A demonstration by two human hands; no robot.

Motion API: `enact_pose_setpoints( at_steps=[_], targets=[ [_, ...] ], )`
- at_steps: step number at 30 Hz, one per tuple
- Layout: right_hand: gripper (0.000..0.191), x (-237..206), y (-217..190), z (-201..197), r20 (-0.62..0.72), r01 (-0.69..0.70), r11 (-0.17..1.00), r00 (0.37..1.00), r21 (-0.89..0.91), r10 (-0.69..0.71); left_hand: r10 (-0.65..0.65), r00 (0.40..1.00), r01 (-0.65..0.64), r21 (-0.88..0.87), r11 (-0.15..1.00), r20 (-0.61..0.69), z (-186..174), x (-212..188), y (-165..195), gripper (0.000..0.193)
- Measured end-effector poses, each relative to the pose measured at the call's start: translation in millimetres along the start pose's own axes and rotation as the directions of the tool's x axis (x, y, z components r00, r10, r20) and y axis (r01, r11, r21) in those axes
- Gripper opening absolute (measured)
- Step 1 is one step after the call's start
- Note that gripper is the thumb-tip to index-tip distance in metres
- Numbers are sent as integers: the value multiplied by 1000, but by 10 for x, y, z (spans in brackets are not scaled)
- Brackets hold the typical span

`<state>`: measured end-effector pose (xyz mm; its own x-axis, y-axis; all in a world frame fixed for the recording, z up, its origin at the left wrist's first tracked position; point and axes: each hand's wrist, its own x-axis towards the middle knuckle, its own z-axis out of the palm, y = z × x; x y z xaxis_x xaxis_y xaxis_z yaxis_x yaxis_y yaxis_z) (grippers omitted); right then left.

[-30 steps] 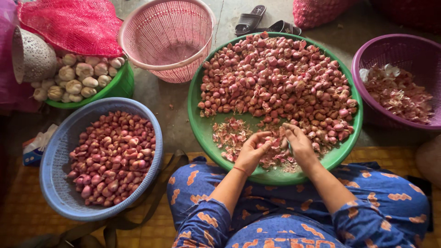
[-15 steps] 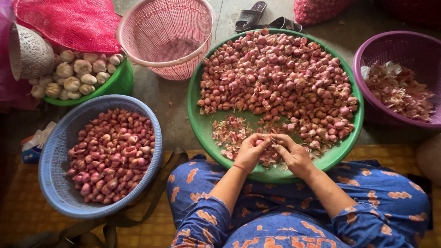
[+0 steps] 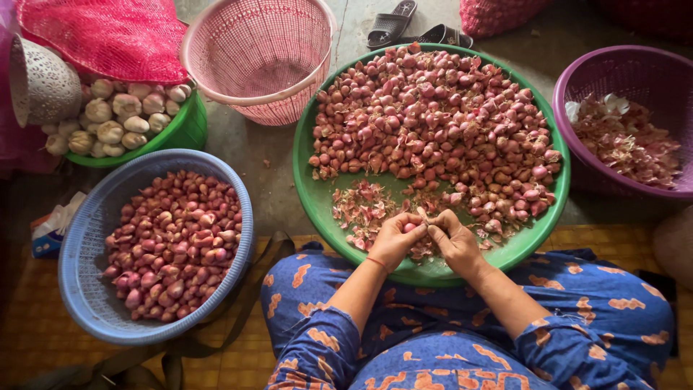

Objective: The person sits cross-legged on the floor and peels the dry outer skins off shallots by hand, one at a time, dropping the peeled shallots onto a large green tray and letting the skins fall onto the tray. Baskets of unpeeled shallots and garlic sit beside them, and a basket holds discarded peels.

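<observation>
Together, both hands pinch one shallot over the green tray, peels at its near rim. Beside it, a blue basket holds shallots

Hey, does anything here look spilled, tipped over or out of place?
Only the empty pink basket stands out: it sits tilted, leaning against the green tray. Loose peels lie inside that tray by both hands, not spilled on the floor.

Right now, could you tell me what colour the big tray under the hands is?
Green: the round tray holding the shallots, seen clearly in the head view.
</observation>
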<state>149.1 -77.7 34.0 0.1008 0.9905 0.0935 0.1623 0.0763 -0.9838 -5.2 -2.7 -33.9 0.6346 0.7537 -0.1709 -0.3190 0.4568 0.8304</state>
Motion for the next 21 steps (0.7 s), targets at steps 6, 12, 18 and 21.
enact_pose_setpoints(
  at_steps=[6,12,18,21],
  targets=[
    [15,72,-38,38,-116,-231,940,957,252,266,87,996,-85,105,991,-15,48,-7,22,21],
    [29,104,-166,-224,1,-322,914,943,247,332,45,997,-51,-113,992,-59,133,-43,163,29],
    [41,-72,-267,-167,99,-146,989,984,-5,146,-5,1000,10,-234,972,22,151,-68,210,29],
    [34,-70,-243,-112,84,-76,994,993,-75,82,-2,999,15,-273,962,47,130,-86,211,25]
  ],
)
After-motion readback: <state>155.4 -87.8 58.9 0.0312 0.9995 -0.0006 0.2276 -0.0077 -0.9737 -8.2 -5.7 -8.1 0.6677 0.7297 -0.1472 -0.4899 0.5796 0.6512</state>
